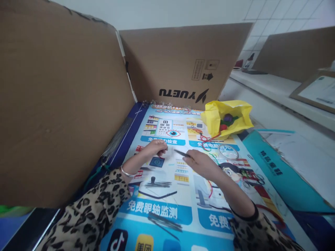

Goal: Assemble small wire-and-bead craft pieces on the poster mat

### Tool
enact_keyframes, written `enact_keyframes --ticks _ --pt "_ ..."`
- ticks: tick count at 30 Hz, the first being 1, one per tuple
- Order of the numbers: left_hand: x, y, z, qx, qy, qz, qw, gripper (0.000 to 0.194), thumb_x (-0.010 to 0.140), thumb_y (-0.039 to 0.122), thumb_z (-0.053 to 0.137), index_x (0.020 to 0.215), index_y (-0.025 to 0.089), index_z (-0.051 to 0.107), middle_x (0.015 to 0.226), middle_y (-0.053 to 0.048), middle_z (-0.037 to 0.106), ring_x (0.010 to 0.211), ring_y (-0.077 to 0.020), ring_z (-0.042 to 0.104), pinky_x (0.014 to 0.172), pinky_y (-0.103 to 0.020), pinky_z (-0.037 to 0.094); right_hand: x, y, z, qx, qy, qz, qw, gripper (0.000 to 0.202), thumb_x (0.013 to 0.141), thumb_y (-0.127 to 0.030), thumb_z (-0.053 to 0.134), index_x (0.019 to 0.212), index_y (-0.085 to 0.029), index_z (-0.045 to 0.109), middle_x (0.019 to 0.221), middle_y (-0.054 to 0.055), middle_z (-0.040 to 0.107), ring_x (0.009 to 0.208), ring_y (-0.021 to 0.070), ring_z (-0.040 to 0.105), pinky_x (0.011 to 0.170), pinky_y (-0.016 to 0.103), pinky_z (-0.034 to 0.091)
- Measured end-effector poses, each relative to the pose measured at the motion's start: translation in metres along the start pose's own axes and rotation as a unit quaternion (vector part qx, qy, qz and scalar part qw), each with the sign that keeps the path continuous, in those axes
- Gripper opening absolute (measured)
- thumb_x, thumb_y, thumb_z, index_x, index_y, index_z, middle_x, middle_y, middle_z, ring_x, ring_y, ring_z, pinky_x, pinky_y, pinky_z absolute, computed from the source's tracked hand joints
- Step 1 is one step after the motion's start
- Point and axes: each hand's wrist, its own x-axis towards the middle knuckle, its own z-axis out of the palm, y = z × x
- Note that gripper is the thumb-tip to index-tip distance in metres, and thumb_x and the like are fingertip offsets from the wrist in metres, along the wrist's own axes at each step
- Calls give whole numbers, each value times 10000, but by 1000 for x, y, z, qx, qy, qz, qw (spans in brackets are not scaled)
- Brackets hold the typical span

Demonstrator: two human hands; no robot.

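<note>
My left hand [158, 148] is closed in a pinch over the printed sheet; whatever sits between its fingertips is too small to make out. My right hand [202, 162] grips a dark, slim pointed tool [182, 153], whose tip points toward the left hand without touching it. Below the hands lies a bundle of thin grey wires [158, 184], with a second wire bundle [164, 221] nearer to me. A red cord [210, 189] lies by my right forearm. Beyond that hand is a clear round dish [228, 152] with small bits in it.
Tall cardboard panels [183, 52] stand at the back and left. A yellow bag [211, 118] at the back right holds dark and red balls of yarn. Long thin wires [119, 136] lie along the left edge. A teal box [272, 164] is at the right.
</note>
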Motion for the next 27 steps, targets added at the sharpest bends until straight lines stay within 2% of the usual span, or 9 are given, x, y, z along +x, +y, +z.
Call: enact_keyframes --ticks 3,5,9,15,18,20,24,27 --pt "4 -5 -11 66 -33 -79 994 172 640 296 581 570 140 589 489 0 528 429 -88 465 400 -186 314 -9 -13 8 -122 -85 -61 987 286 849 -397 435 878 -163 598 889 119 623 843 237 560 674 305 376" --pt "8 -8 -15 86 -44 -108 989 158 613 280 596 539 141 605 443 0 521 384 -90 441 365 -190 282 -12 -20 16 -168 -115 -80 976 289 844 -391 450 908 -159 611 914 130 628 885 256 555 709 324 381" --pt "19 -8 -20 123 -68 -160 977 167 584 289 631 508 141 627 425 -18 549 317 -81 392 335 -200 242 -15 -26 25 -189 -98 -89 973 273 846 -355 466 960 -150 606 951 132 619 919 263 539 749 342 374" --pt "30 -3 -26 188 -76 -186 961 331 595 442 657 492 129 640 473 -81 613 365 -122 489 365 -208 268 -19 -19 28 -196 -87 -98 972 258 815 -320 513 993 -150 592 992 134 592 957 272 505 780 352 359" --pt "27 -5 -35 239 -32 -149 959 361 629 430 635 426 135 591 393 -53 552 366 -121 461 401 -223 291 -20 -18 31 -200 -91 -99 971 261 813 -313 513 1006 -153 584 1020 138 580 973 275 495 796 361 354" --pt "23 -7 -40 274 14 -95 957 318 642 375 630 429 146 575 389 -21 520 405 -121 454 444 -229 310 -20 -18 32 -203 -91 -96 970 258 811 -306 518 1009 -154 583 1031 141 577 979 278 493 803 368 350" --pt "15 -13 -42 321 74 25 944 106 688 249 579 665 172 648 607 5 593 605 -133 515 586 -223 371 -22 -21 35 -211 -78 -99 969 297 781 -342 563 1003 -148 592 1022 137 583 972 294 490 828 403 334" --pt "9 -22 -33 339 79 78 934 176 714 175 535 831 185 666 814 -12 625 777 -152 548 738 -247 403 -24 -22 34 -211 -74 -113 968 342 763 -398 580 984 -137 603 1012 134 589 972 297 489 843 414 325"
